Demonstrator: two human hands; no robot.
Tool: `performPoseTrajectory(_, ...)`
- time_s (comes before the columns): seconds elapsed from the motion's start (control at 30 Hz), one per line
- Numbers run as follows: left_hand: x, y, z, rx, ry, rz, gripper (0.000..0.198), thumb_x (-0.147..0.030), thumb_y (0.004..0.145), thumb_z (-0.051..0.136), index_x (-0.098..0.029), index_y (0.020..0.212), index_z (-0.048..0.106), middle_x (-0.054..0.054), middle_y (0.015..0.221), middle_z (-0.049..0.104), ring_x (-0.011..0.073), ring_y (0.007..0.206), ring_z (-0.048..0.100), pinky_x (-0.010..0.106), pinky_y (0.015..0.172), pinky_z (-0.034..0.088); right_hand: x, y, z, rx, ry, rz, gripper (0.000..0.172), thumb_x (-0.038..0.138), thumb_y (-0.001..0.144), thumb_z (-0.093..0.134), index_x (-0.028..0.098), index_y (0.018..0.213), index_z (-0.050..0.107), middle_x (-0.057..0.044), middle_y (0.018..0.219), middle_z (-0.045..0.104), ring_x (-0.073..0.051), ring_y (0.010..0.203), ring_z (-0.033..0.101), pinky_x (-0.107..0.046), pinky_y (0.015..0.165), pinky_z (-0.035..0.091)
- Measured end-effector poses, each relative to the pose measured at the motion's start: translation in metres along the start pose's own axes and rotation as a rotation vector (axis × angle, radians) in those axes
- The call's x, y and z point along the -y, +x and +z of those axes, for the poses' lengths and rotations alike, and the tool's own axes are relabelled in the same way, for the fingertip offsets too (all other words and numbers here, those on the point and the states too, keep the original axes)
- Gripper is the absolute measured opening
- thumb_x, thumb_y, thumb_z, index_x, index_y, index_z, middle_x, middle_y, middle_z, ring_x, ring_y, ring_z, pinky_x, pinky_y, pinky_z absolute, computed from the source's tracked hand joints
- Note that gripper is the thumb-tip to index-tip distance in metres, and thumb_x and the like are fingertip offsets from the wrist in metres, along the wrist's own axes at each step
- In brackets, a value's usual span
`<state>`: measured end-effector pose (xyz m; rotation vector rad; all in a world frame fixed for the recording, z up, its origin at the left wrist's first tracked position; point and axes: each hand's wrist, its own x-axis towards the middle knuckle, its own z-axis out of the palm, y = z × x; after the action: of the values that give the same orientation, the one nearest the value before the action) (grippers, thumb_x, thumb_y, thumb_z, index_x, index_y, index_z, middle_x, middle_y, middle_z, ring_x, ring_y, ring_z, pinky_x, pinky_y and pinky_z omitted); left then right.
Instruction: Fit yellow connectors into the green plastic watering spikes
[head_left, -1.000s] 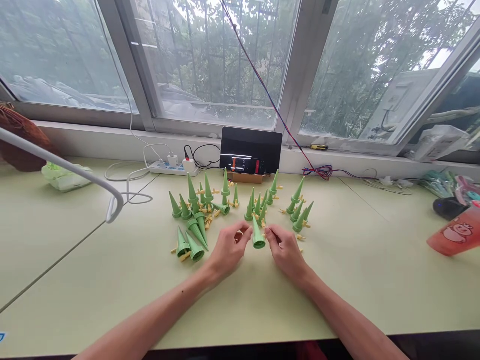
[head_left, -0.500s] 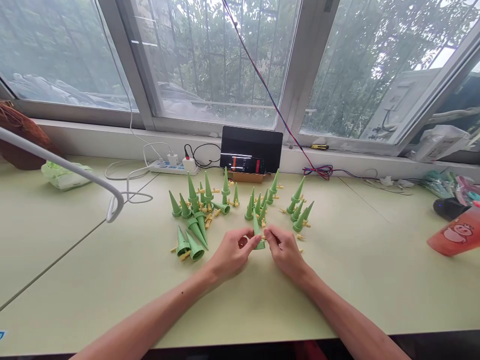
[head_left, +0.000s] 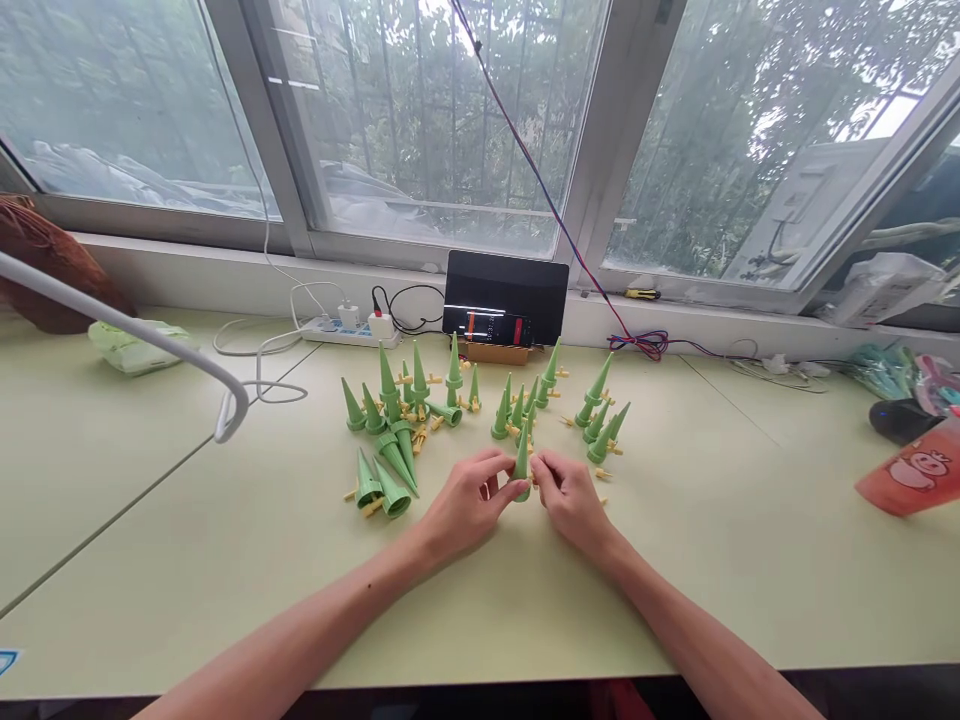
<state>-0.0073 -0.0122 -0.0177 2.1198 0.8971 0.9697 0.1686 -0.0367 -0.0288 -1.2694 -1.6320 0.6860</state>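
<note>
Both my hands meet over the pale green table (head_left: 675, 560). A green plastic cone (head_left: 522, 462) stands point-up between them. My left hand (head_left: 469, 500) has its fingers curled against the cone's left side. My right hand (head_left: 571, 497) pinches at the cone's base from the right, where a small yellow piece shows. Just behind my hands stand several more green cones with yellow fittings (head_left: 517, 405). Another group of cones (head_left: 386, 440) lies and stands to the left.
A black tablet (head_left: 504, 298) leans at the windowsill, with a power strip and cables (head_left: 349, 330) to its left. A white curved rod (head_left: 150, 345) reaches in from the left. A red pouch (head_left: 911, 470) and a dark object (head_left: 896, 418) lie at the right.
The cone between my hands has turned more upright, and my fingers have closed in tighter around its base. The view has shifted slightly.
</note>
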Motion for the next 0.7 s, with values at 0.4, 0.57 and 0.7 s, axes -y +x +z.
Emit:
performPoseTrajectory(0.4,-0.0025,-0.0021,-0.0017,-0.008,-0.009,0.076,0.025,-0.027,0.098,0.055,-0.028,0.116,0.072,0.004,0.098,0.062,0.0101,0.07,0.055,0.022,0.063,0.048,0.0019,0.0019,-0.0004,0.0,0.027,0.044,0.034,0.035,0.094,0.043,0.021,0.063,0.04,0.005,0.053,0.034,-0.012,0.051,0.031,-0.027,0.05,0.026)
performPoseTrajectory(0.57,-0.0001,-0.0025,0.0,-0.033,0.04,0.123,0.028,-0.029,0.099,0.052,-0.029,0.12,0.07,0.005,0.103,0.063,0.0096,0.068,0.056,0.023,0.063,0.05,0.0007,0.0018,0.0006,0.014,0.075,0.072,0.033,0.035,0.094,0.044,0.022,0.064,0.042,0.006,0.051,0.034,-0.011,0.048,0.029,-0.027,0.048,0.025)
performPoseTrajectory(0.7,-0.0035,-0.002,0.0029,-0.065,0.035,0.065,0.028,-0.032,0.099,0.052,-0.028,0.122,0.067,0.006,0.108,0.064,0.0099,0.067,0.058,0.022,0.06,0.051,-0.0001,0.0018,0.0007,-0.03,0.094,0.097,0.033,0.037,0.096,0.046,0.021,0.067,0.046,0.006,0.052,0.036,-0.011,0.048,0.031,-0.027,0.048,0.026)
